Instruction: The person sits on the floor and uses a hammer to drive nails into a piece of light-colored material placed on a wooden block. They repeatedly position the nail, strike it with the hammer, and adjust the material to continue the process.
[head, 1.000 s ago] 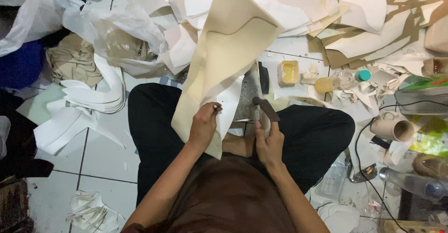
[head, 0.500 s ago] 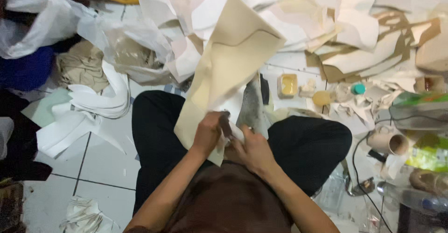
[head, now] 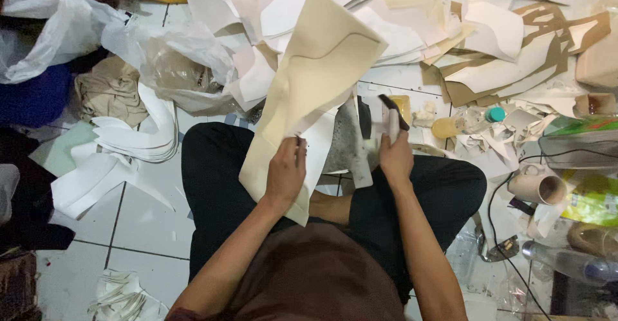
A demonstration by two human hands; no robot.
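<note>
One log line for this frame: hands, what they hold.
left hand: holds cream sheet | right hand: holds black-handled tool | seated on tiled floor

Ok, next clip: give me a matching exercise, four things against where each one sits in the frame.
Things:
1. cream sheet
2. black-handled tool
3. clear plastic bag
4. tape roll

Places:
A. on the floor, far right
B. in the right hand
C. on the floor, upper left
D. gripped by the left hand

Pairs: 1-D, 2-B, 3-C, 4-A
</note>
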